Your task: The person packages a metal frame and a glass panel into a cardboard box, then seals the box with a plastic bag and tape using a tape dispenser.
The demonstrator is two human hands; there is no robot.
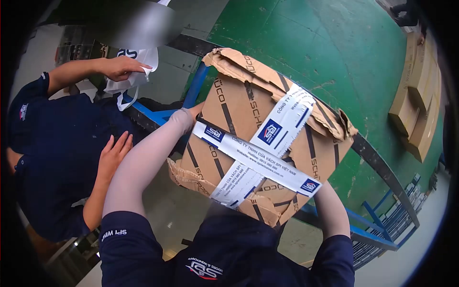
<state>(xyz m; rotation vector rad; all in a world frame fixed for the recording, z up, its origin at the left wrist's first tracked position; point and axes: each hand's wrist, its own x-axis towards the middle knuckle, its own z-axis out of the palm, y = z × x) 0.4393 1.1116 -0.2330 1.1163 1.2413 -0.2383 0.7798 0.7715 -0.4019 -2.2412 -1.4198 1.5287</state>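
Observation:
A brown cardboard box with torn, crumpled edges is tilted in front of my chest. Two strips of white printed tape cross over its face. My left hand grips the box's left side, with its fingers hidden behind the cardboard. On the other side my right forearm, in a pale sleeve, runs under the lower right edge; the box covers that hand as it supports the box.
To the left, a co-worker in a dark shirt holds a white bag. A blue and black metal frame curves around the box above a green floor. Long cardboard packages lie at the far right.

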